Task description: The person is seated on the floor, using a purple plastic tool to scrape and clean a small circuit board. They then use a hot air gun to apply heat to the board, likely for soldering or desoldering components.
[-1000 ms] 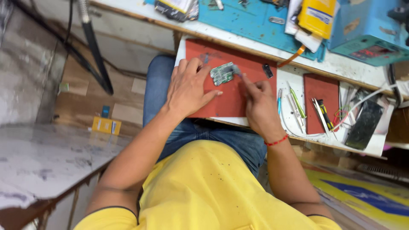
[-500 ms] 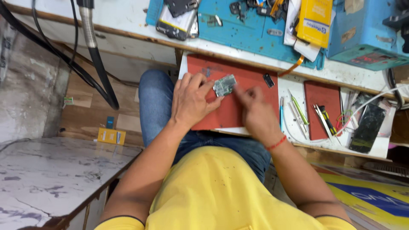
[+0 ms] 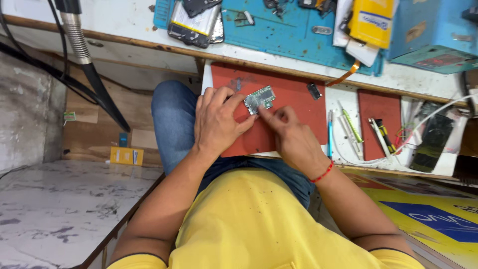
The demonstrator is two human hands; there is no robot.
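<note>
A small green circuit board (image 3: pixel 260 98) lies on a red work mat (image 3: pixel 294 117) on a pull-out shelf over my lap. My left hand (image 3: pixel 218 119) rests on the mat, its thumb and fingertips pinching the board's left edge. From the right, my right hand (image 3: pixel 291 134) has its forefinger pressed against the board's lower edge; a red thread band circles that wrist. A small dark chip (image 3: pixel 314 90) lies on the mat to the right of the board.
A blue mat (image 3: pixel 294 35) on the bench above carries an opened phone (image 3: pixel 195 24) and small parts. A yellow box (image 3: pixel 371 22) and a blue device (image 3: pixel 438 35) stand at upper right. Tweezers and pens (image 3: pixel 348 127) lie beside a second red mat (image 3: pixel 378 117). A flexible metal hose (image 3: pixel 79 40) hangs at left.
The view has shifted down and nearer to the bench. Both hands stay on the board, the right forefinger now pressed at its lower edge.
</note>
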